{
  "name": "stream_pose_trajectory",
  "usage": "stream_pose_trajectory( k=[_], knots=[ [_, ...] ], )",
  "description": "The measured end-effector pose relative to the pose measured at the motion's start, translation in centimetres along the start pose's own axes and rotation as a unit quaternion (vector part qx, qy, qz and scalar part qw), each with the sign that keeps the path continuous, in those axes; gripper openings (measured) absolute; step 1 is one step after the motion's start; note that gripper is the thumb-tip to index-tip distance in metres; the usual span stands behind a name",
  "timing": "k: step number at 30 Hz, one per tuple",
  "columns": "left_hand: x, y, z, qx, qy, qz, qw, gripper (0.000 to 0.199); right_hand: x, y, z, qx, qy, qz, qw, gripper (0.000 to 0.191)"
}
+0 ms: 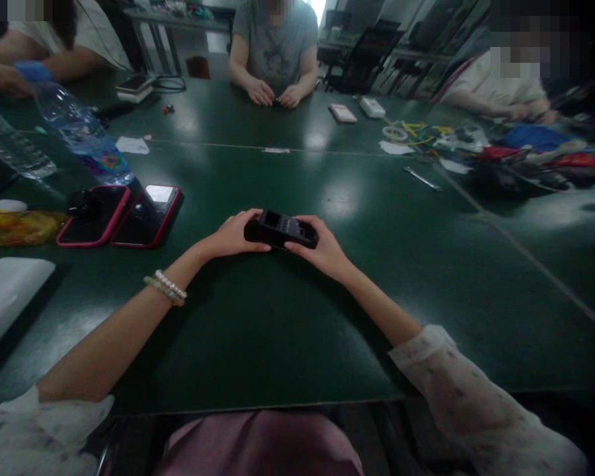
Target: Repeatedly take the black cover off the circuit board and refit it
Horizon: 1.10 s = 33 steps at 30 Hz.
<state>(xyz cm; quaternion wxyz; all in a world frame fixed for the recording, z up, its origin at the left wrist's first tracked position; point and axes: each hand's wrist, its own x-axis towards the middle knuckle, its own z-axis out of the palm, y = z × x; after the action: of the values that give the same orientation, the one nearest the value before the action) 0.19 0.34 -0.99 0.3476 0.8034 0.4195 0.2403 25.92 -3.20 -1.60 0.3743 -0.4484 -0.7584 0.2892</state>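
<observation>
A small black device (285, 228) with a square dark screen on its left part and a recessed area on its right part is held just over the green table (277, 344). Around its left end, my left hand (235, 235) is closed, thumb along the near side. My right hand (322, 244) grips the opposite end, its thumb also on the near edge. The device's exact kind is too blurred to name. Beaded bracelets (167, 287) circle my left wrist.
Two phones in pink cases (149, 215) lie to the left, near a water bottle (86, 135) and a white box-like object (10, 291). A wrench (422, 179) and tangled cables (416, 134) lie at the right. Several people sit around the table, one person (275, 53) opposite.
</observation>
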Motion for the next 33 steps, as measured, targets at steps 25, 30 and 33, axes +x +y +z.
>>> stream_pose_trajectory(
  k=[25, 30, 33],
  knots=[
    [-0.2, 0.3, -0.5, 0.024, -0.021, -0.004, 0.999, 0.066, 1.1, 4.9, -2.5, -0.198, 0.146, 0.083, 0.966, 0.062],
    [-0.1, 0.0, -0.4, 0.043, -0.018, 0.003, 0.999, 0.067, 1.0, 4.7, -2.5, -0.202, 0.148, 0.086, 0.964, 0.063],
    [-0.1, 0.0, -0.4, 0.046, -0.015, 0.008, 0.999, 0.066, 1.0, 4.5, -2.5, -0.202, 0.153, 0.084, 0.964, 0.060]
  ],
)
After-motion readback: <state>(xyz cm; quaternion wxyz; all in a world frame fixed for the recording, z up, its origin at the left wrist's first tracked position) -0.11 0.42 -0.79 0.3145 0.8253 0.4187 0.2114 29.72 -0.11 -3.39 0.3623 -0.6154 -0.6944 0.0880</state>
